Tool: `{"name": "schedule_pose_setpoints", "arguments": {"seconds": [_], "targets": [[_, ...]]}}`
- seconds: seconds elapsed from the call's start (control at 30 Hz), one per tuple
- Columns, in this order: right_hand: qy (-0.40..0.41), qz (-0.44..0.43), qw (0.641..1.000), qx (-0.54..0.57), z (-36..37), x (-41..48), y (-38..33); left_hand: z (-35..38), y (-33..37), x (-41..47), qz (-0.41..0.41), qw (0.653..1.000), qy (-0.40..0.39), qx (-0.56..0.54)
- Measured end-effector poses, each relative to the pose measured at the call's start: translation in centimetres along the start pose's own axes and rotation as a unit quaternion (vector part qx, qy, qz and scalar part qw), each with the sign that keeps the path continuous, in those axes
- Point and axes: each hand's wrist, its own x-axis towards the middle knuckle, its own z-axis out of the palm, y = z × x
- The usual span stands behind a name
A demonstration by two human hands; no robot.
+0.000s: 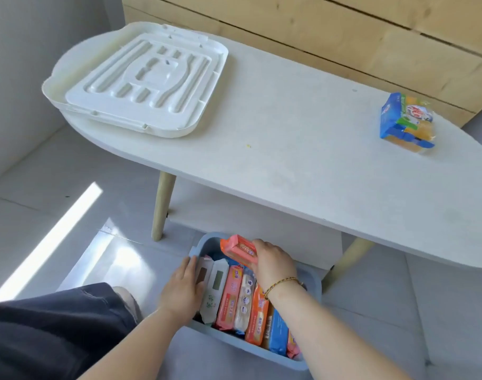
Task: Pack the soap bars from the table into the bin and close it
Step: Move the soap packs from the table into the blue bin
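Note:
A grey-blue bin (pixel 315 283) stands on the floor in front of the table, holding several wrapped soap bars (pixel 230 296) packed upright in a row. My right hand (pixel 272 263) grips an orange-pink soap bar (pixel 238 249) over the far end of the bin. With straight fingers, my left hand (pixel 182 287) rests against the leftmost white bars at the bin's left wall. The bin's white lid (pixel 141 80) lies upside down on the table's far left end. A blue and yellow soap pack (pixel 407 123) lies on the table's right end.
The white oval table (pixel 303 160) has wooden legs (pixel 161 207) beside the bin. A wooden wall runs behind it. My dark-clothed knee (pixel 56 325) is at the lower left, on a grey tiled floor with a sunlit patch.

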Motion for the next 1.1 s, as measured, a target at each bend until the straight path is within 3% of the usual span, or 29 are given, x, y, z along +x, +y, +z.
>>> {"name": "schedule_pose_setpoints", "arguments": {"seconds": [0.27,0.37,0.53,0.73,0.97,1.1], "targets": [[0.011,-0.038,0.999,-0.029,2.9,2.7,-1.9,1.1,-0.8,0.4,0.019,0.999,0.011,0.034],[0.115,-0.087,0.989,-0.02,4.0,3.4,-2.8,1.3,-1.0,0.3,0.023,0.999,0.015,0.03],[0.14,-0.151,0.978,-0.017,5.7,3.5,-2.3,1.5,-1.2,0.4,0.03,0.999,0.022,0.029],[0.126,-0.2,0.972,0.001,7.4,4.1,-1.1,1.5,-1.1,0.4,0.028,0.999,0.019,0.037],[0.061,-0.166,0.98,-0.087,7.9,3.6,-0.2,1.7,-1.6,0.7,0.038,0.997,0.02,0.058],[0.022,-0.109,0.994,0.003,10.3,1.7,0.8,1.8,-1.5,0.7,0.034,0.997,0.017,0.061]]}}
